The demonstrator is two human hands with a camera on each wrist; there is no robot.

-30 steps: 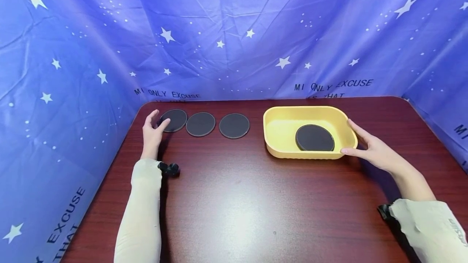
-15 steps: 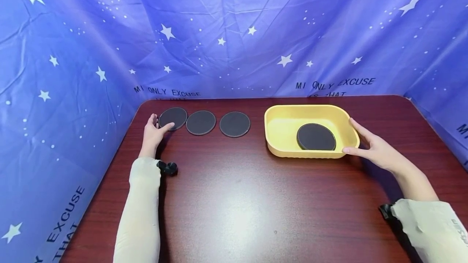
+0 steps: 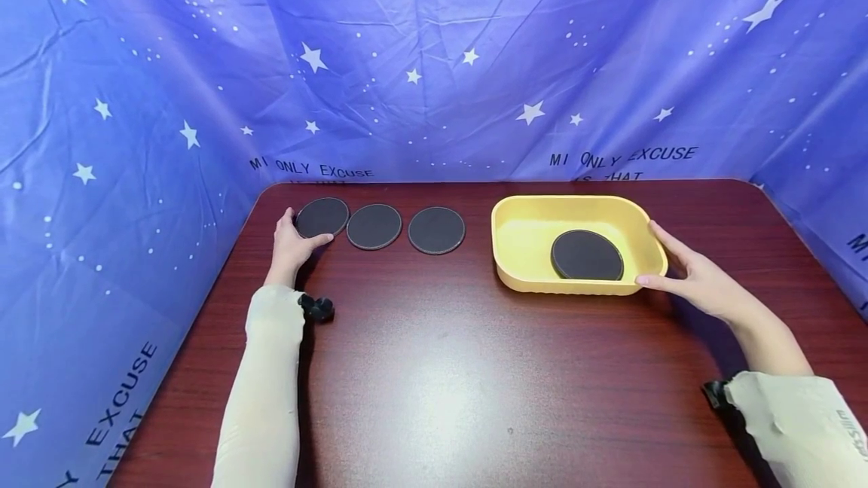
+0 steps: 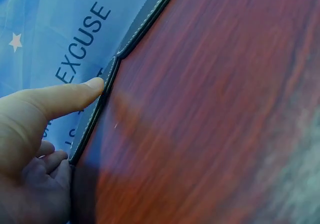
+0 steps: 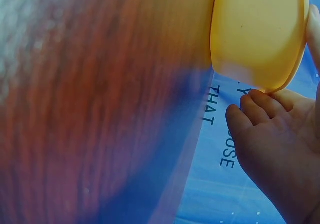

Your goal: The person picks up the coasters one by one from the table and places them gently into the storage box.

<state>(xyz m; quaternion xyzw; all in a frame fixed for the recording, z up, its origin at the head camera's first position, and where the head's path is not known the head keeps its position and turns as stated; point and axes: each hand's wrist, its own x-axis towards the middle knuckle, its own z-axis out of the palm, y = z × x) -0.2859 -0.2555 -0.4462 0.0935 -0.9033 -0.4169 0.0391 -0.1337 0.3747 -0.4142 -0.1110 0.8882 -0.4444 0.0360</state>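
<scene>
Leftmost black disc (image 3: pixel 322 217): flat on the table (image 3: pixel 407 367), at the left hand (image 3: pixel 294 247); thumb on its near edge, fingers at its left edge, set apart, probably because so thin a rim gives better purchase from two sides. Whether they pinch, I cannot tell.
Left-wrist close-up: shows stitching plainly, and the rim meeting its neighbour's.
Middle disc (image 3: pixel 374 227): that neighbour, with the third disc (image 3: pixel 437 230) just beside it, apart.
Yellow container (image 3: pixel 570 287): right end clamped between the right hand's (image 3: pixel 692 277) thumb and fingers, presumably for steadiness.
Right-wrist close-up: reveals lower fingers, loosely curled by the end wall, hidden from the head view.
Boxed disc (image 3: pixel 587 254): inside; only the head view shows it.
</scene>
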